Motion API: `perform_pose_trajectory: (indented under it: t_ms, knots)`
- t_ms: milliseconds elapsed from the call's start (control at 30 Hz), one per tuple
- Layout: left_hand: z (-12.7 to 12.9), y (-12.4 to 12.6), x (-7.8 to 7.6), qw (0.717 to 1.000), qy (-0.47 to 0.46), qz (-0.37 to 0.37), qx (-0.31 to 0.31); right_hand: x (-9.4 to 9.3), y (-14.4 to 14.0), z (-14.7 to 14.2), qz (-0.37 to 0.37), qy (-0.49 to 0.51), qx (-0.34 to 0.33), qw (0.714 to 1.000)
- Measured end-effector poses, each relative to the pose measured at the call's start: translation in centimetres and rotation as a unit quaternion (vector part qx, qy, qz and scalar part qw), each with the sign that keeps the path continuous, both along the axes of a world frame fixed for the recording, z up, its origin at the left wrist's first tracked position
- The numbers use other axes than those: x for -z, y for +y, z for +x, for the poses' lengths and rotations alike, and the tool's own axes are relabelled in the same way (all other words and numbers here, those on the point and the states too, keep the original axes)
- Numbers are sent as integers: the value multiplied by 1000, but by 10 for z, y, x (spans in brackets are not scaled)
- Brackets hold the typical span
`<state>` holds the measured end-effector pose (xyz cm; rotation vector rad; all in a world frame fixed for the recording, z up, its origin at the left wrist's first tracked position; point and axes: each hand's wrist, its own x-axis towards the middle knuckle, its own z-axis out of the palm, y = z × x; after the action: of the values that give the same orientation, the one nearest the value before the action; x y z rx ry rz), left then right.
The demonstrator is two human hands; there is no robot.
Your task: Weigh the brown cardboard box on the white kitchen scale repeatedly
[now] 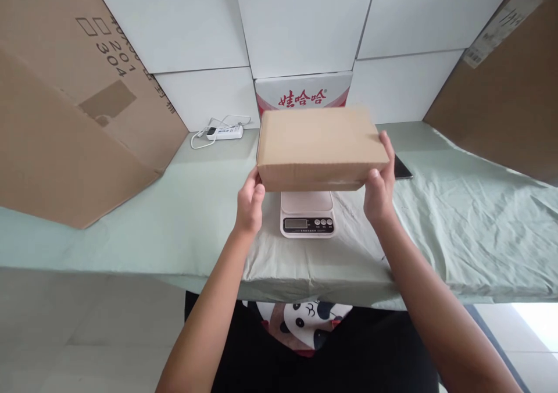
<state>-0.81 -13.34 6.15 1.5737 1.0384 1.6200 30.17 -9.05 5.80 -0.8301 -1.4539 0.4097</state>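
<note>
Both hands — left hand [249, 202], right hand [380, 188] — have a closed grip on the cardboard box [320, 146] over the scale [307, 213]; best kept level and centred on its platform

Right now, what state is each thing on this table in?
Cardboard box: closed, held level above the scale, a hand at each end.
Scale: on the green cloth, platform partly hidden by the box, display reading not legible.
Left hand: grip on the box's left end.
Right hand: grip on the box's right end.
Power strip: lying by the wall, cord loose.
</note>
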Motion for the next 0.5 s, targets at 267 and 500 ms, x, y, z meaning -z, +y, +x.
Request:
perform_pose_trajectory:
  t_ms: [267,500]
  knots:
    - [3,109,5,997,-51,-48,15,-8,105,-10,-55,10,-32,998]
    - [8,135,50,993,-75,-96,4,45,129,-18,-92,63,-48,993]
